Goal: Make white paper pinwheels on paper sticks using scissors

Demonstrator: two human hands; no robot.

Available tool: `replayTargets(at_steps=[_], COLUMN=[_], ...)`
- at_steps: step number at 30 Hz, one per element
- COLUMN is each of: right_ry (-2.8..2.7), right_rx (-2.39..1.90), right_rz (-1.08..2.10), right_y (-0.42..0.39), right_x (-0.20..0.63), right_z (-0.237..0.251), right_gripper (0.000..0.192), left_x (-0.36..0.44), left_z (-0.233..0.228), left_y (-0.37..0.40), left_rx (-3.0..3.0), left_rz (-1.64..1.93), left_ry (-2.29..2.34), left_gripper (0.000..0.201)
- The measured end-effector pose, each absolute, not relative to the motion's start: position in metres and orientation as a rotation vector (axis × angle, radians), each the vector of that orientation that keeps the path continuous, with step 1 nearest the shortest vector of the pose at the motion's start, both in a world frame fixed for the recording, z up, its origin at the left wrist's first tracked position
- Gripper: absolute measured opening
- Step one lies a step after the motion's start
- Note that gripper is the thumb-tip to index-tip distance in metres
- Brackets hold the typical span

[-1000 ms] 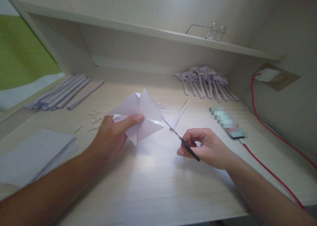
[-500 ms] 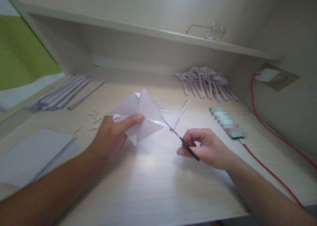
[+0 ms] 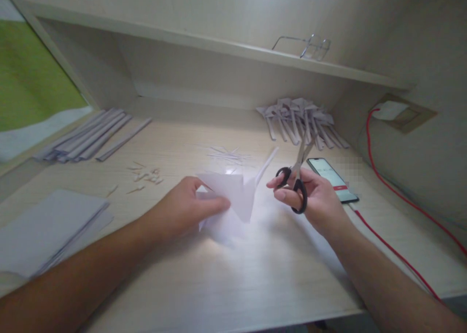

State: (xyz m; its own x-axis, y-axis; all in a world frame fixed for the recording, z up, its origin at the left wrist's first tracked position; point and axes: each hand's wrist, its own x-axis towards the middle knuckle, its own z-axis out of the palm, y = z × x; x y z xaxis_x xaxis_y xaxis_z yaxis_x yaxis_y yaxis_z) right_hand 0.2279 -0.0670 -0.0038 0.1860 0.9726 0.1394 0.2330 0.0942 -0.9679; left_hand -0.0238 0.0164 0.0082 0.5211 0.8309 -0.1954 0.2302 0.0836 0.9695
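Observation:
Between the thumb and fingers of my left hand (image 3: 197, 204) is a folded white paper (image 3: 237, 194), held just over the desk. Black-handled scissors (image 3: 299, 177) hang on the fingers of my right hand (image 3: 317, 196), their blades slightly parted and pointing away from me. The blades are apart from the paper. Just past the paper lies a thin rolled paper stick (image 3: 267, 163), its near end hidden behind the folds. Narrow white paper strips (image 3: 228, 154) are scattered beyond my left hand.
Toothpick-like bits (image 3: 146, 174) lie left of centre, near a stack of white sheets (image 3: 58, 226). Rolled paper tubes (image 3: 87, 136) sit at the back left, paper pinwheel-like pieces (image 3: 302, 119) at the back right. A phone (image 3: 333, 179) with a red cable (image 3: 397, 260) lies right.
The scissors have come away from the paper and swung round so the blades point up and away. My left hand has turned and shifted the paper lower and to the right.

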Motion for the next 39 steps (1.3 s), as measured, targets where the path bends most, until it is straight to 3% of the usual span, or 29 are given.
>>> replayTargets(at_steps=[5,17,31,35,39], right_ry=[-1.357,-1.383,-1.336,-1.080,-0.868], right_rx=[-1.258,-1.376,-1.388,-1.392,-1.337], right_rz=[0.984,0.965,0.909,0.912,0.940], right_y=[-0.075,-0.074,-0.074,-0.070,-0.065], right_x=[0.211,0.196,0.197,0.196,0.194], right_z=[-0.003,-0.012,-0.016,-0.016,-0.019], right_gripper=[0.025,0.017,0.020,0.024,0.027], left_x=[-0.022,-0.023,-0.024,-0.020,-0.016], left_z=[0.010,0.020,0.010,0.006,0.003], left_y=[0.010,0.007,0.011,0.019,0.015], left_rx=[1.717,1.741,1.695,1.353,1.099], left_rz=[0.191,0.041,0.255,0.634,0.789], left_ry=[0.887,0.802,0.876,0.854,0.661], left_gripper=[0.017,0.014,0.009,0.031,0.035])
